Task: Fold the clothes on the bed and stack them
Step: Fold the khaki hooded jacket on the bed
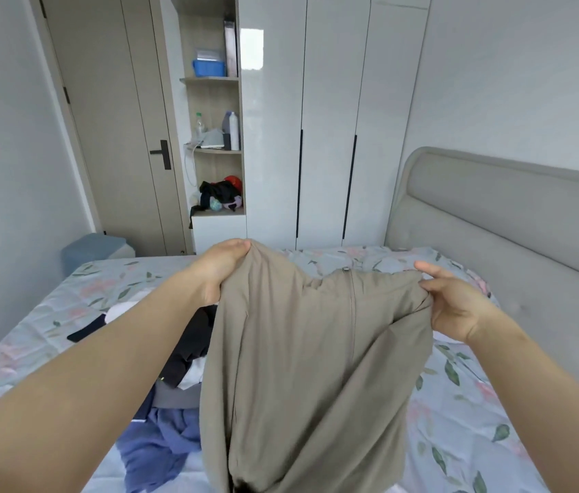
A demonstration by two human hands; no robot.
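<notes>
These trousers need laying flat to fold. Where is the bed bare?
Bare sheet lies right of the khaki trousers, up to the headboard, and along the bed's left edge. Crowded: the middle, where the black garment and blue garment lie.

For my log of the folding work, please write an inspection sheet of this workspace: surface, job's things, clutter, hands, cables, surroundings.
Surface: floral-sheeted bed, partly under clothes.
Job's things: beige trousers held up by the waist; black garment and blue garment lie unfolded on the bed.
Clutter: dark flat thing on the bed, cannot tell what.
Hands: left hand and right hand each grip one end of the waistband.
Cables: white cable hangs from the shelves.
Surroundings: wardrobe, door, headboard.
</notes>
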